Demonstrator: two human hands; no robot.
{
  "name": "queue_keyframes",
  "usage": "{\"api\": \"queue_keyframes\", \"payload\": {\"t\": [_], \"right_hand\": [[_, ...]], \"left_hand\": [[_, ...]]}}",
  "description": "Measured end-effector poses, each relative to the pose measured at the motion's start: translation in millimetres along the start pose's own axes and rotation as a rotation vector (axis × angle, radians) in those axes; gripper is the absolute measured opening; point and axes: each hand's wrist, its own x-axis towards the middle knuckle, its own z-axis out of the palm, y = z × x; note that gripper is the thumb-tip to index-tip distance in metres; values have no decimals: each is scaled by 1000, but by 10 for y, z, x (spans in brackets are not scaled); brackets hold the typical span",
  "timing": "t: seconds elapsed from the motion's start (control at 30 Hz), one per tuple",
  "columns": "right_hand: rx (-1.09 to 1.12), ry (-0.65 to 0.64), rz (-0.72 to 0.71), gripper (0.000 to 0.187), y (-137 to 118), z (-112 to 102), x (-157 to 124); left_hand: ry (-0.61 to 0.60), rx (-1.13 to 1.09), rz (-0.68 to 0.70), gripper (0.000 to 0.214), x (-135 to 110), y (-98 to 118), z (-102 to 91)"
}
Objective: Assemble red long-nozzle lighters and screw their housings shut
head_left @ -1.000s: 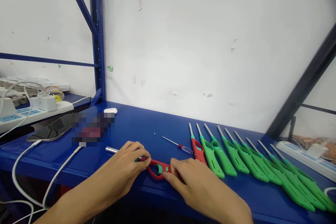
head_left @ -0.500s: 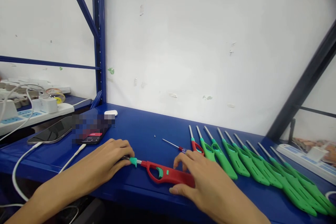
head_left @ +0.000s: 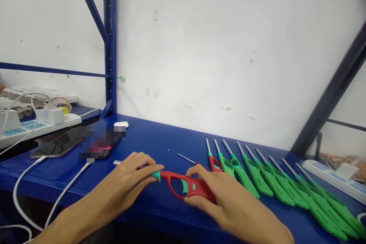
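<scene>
A red long-nosed lighter (head_left: 203, 190) with a teal trigger lies crosswise between my hands, near the front edge. My right hand (head_left: 221, 194) is closed around the rear of its red body. My left hand (head_left: 134, 173) pinches the teal collar (head_left: 156, 175) at the neck, which sits against the red body. Most of the metal tube is hidden under the left hand; its silvery tip (head_left: 116, 162) shows beyond it. Just behind the right hand lies a thin screwdriver (head_left: 187, 158), its handle partly covered.
To the right, a row of green lighters (head_left: 264, 185) and one red lighter (head_left: 216, 164) lies on the blue tabletop (head_left: 151, 137). Two phones with white cables, one phone (head_left: 58, 144) at the far left, rest on the left side. Power strips (head_left: 333, 175) stand at both sides.
My left hand has moved right with the teal collar, closing the bare metal gap before the red body. The right hand has closed on the lighter. The tube tip now shows beyond the left hand.
</scene>
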Motion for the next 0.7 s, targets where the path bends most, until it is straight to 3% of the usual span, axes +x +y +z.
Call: {"api": "queue_keyframes", "payload": {"t": [0.23, 0.5, 0.7], "right_hand": [[66, 27, -34, 35, -104, 12, -29], [193, 50, -55, 51, -50, 115, 84], [233, 55, -189, 45, 11, 65, 151]], "left_hand": [[132, -21, 141, 45, 6, 125, 21], [199, 105, 118, 59, -98, 153, -7], [179, 220, 122, 59, -80, 182, 53]]}}
